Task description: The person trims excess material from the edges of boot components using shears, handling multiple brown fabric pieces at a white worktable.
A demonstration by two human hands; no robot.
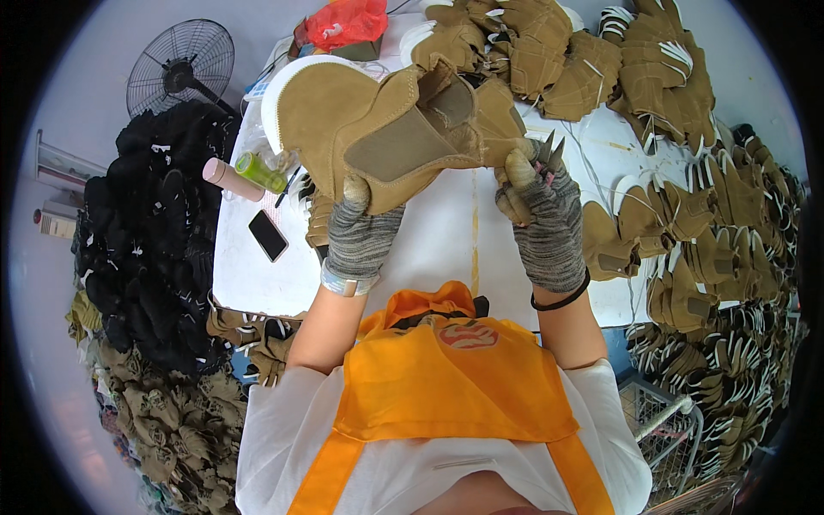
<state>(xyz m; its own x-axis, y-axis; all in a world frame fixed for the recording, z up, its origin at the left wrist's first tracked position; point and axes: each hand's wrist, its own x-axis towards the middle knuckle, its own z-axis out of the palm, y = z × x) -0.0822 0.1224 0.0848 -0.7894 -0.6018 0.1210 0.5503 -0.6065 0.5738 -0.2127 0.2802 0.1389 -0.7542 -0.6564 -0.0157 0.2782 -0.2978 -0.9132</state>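
A tan boot upper [322, 116] with white toe lining and a darker elastic side panel is raised above the white table [429, 257], its toe to the left. My left hand [365, 236], in a grey knitted fingerless glove, grips its lower edge with the thumb in front. At the heel end, my right hand [547, 215], gloved alike, is closed with its fingertips at the upper's right edge. Small metal thread snips [552, 156] are tucked in that hand, blades pointing up past the fingers. The fingers behind the upper are hidden.
Tan uppers are heaped at the table's far side [549, 60] and along its right [687, 215]. A phone [268, 235], a pink bottle [232, 178] and a green bottle [260, 172] lie left. Black uppers [159, 232] pile beyond, below a fan [180, 73]. A wire cart [665, 429] stands lower right.
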